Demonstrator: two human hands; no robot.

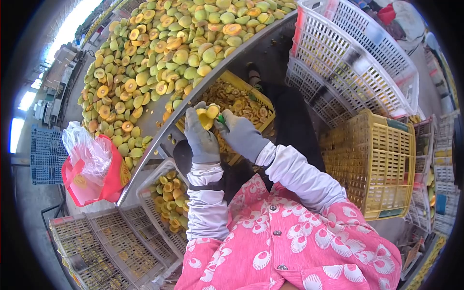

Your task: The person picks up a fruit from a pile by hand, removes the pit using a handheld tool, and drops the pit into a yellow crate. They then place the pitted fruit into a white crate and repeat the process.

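Note:
In the head view, my left hand (202,137), in a grey glove, grips a hollowed yellow fruit half (206,119). My right hand (240,136), gloved the same way, is closed around a small green-handled tool (221,118) held close to the fruit. Most of the tool is hidden by the fingers, so its tip cannot be made out. A pale yellow piece (213,110) shows at the fruit's edge between both hands. Below them stands a yellow crate (268,120) with many cut pieces (241,104) in it.
Halved green-yellow fruit (159,58) is heaped on a metal table (232,59) ahead. A white crate of fruit halves (170,197) stands at my left. Stacked white crates (345,63) and yellow crates (369,164) stand at right. A red bag (95,181) sits at the table corner.

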